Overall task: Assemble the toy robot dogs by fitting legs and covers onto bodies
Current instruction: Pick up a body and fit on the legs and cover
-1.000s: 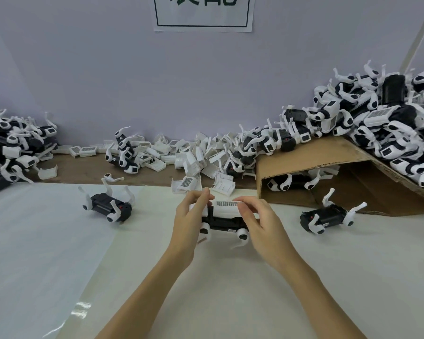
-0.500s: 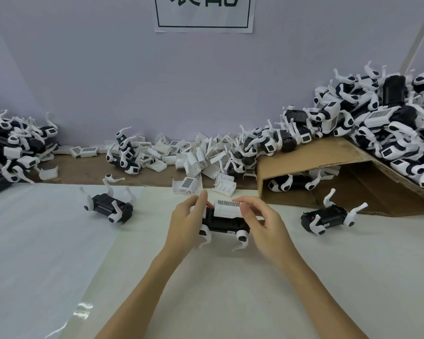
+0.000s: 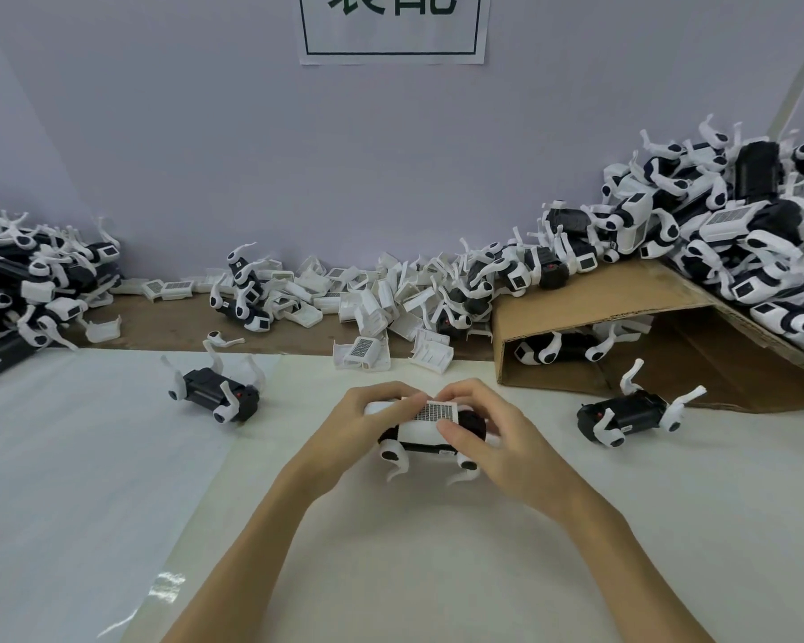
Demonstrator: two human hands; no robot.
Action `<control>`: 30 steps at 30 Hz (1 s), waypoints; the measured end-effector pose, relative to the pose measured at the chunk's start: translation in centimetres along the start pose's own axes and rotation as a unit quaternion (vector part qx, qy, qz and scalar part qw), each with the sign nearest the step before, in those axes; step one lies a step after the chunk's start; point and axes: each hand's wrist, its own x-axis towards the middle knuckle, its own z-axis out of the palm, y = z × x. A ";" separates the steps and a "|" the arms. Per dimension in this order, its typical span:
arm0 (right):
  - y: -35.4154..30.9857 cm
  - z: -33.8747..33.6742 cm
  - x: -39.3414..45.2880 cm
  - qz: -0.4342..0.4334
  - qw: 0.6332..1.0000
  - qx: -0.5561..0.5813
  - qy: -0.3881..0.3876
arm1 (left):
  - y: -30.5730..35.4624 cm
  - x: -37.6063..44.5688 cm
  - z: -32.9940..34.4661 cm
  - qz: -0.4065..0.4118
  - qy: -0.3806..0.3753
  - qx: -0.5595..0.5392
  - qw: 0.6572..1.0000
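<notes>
Centrally, near the front of the pale sheet-covered table (image 3: 391, 573), a black toy robot dog body with white legs (image 3: 430, 445) stands on its feet, gripped from both sides. The left hand (image 3: 363, 422) curls around its left end, fingers wrapped over the top and thumb toward the near side. The right hand (image 3: 488, 433) curls around the right end, its thumb pressing on the near face of a white plastic cover with a dark grid-patterned panel (image 3: 430, 420), which sits on top of the body; whether it is fully seated I cannot tell.

Off to the left on the table, a second black body with white legs (image 3: 217, 394) lies upside down, legs pointing up. A third black body with white legs (image 3: 632, 413) lies likewise on the right, just in front of a tilted brown cardboard sheet (image 3: 590, 299), under which another toy dog (image 3: 560, 348) is tucked. Behind the hands, a scatter of loose white covers (image 3: 367, 299) runs along the brown strip at the foot of the lilac wall (image 3: 298, 155). A large heap of assembled black-and-white dogs (image 3: 725, 229) rises on the cardboard at the right, and a smaller heap (image 3: 24, 290) lies at the left edge. A white paper sign with dark characters (image 3: 393, 25) hangs on the wall.
</notes>
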 end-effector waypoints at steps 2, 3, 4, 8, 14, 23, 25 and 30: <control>-0.2 0.3 -0.1 0.004 0.999 0.043 -0.021 | 0.2 -0.2 0.2 0.016 -0.009 -0.002 1.000; -0.2 0.4 -0.2 0.006 0.998 0.057 -0.028 | 0.5 -0.3 0.2 0.028 -0.010 0.002 1.000; -0.2 0.4 -0.2 0.014 0.997 0.067 -0.037 | 0.7 -0.4 0.2 0.040 -0.008 0.010 0.999; -0.4 -0.5 0.0 0.038 0.995 0.054 -0.078 | 1.0 -0.5 0.0 0.077 -0.018 0.041 0.996; -0.3 0.4 0.1 -0.033 0.996 -0.051 0.067 | 0.2 -0.1 -0.2 0.174 0.105 0.173 0.964; 1.0 0.9 0.5 -0.155 0.946 -0.238 0.155 | -1.9 0.5 0.4 0.177 0.096 0.233 0.952; 0.8 1.0 0.4 -0.143 0.950 -0.234 0.149 | -1.9 0.6 0.6 0.184 0.088 0.238 0.950; 0.7 0.9 0.3 -0.126 0.954 -0.233 0.142 | -1.6 0.5 0.4 0.166 0.051 0.228 0.958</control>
